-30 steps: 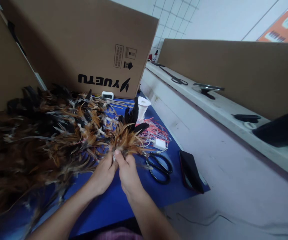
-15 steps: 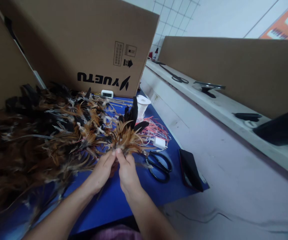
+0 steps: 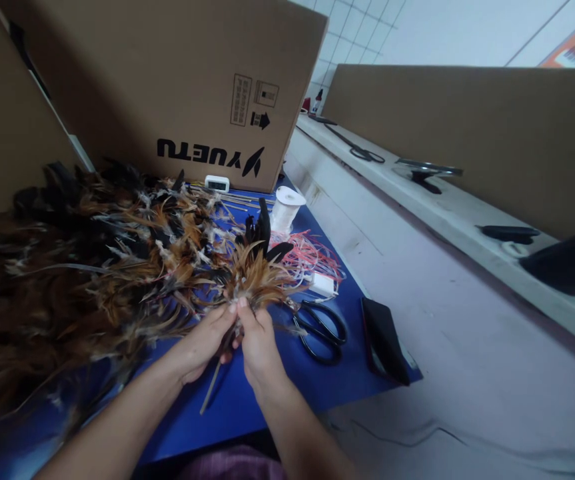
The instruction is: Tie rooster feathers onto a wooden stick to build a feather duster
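A bundle of brown and black feathers (image 3: pixel 256 270) fans out away from me above my joined thumbs. My left hand (image 3: pixel 212 340) closes round its base from the left, and my right hand (image 3: pixel 257 340) pinches the same base from the right. Below the hands a thin stick (image 3: pixel 210 388) slants down toward me from the bundle. The fingers behind the bundle are partly hidden. Just right of my right hand lie black-handled scissors (image 3: pixel 321 331). A big heap of loose feathers (image 3: pixel 97 267) spreads over the left of the blue table (image 3: pixel 287 393).
Behind the feathers stands a cardboard box (image 3: pixel 182 87). A white spool (image 3: pixel 287 208), red and white strings (image 3: pixel 312 257), a white charger (image 3: pixel 323 285) and a black phone (image 3: pixel 384 340) lie along the table's right side. Thin sticks (image 3: pixel 247 199) and a small white meter (image 3: pixel 216 183) are at the back.
The stick below the hands now shows more clearly, and the left hand has tilted, with fingertips showing beneath. The bundle stays between both hands. The whole view has shifted slightly.
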